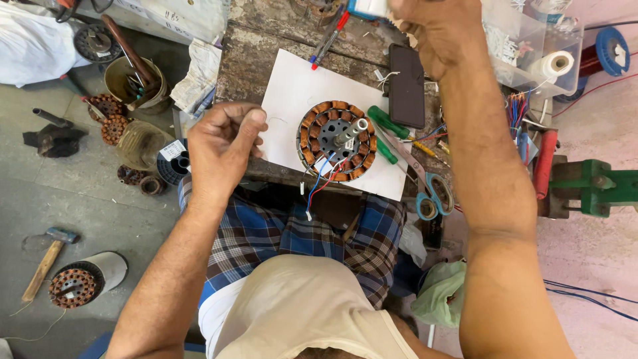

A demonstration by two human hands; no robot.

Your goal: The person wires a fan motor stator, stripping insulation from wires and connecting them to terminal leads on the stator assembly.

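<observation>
- Nearest the camera, at the bottom of the frame, are the person's beige vest and blue checked cloth over the lap, with both forearms reaching up the picture.
- The left hand (222, 143), left of centre, has its grip pinched closed, thumb against fingertips. It seems to hold something very thin, perhaps a fine wire or thread, but that is too small to tell.
- Just right of that hand, the round copper-wound motor stator with a grey steel shaft (337, 140) lies on a white paper sheet (292, 90) on the worn wooden surface (249, 53). Its red, blue and white lead wires (318, 185) hang over the near edge.
- Beside the stator, to the right, lie a green-handled screwdriver (387, 123), a black flat phone (406, 85) and blue-handled scissors (430, 194).
- At the top of the frame the right hand (435, 30) has its grip closed on a small white and blue object (367, 7), cut off by the frame edge.
- Risks, as I judge them: the dangling leads could catch on the lap and drag the stator off the paper; a thin strand pulled hard could snap or nick the winding enamel; the scissors near the edge could be knocked down by the right forearm.
</observation>
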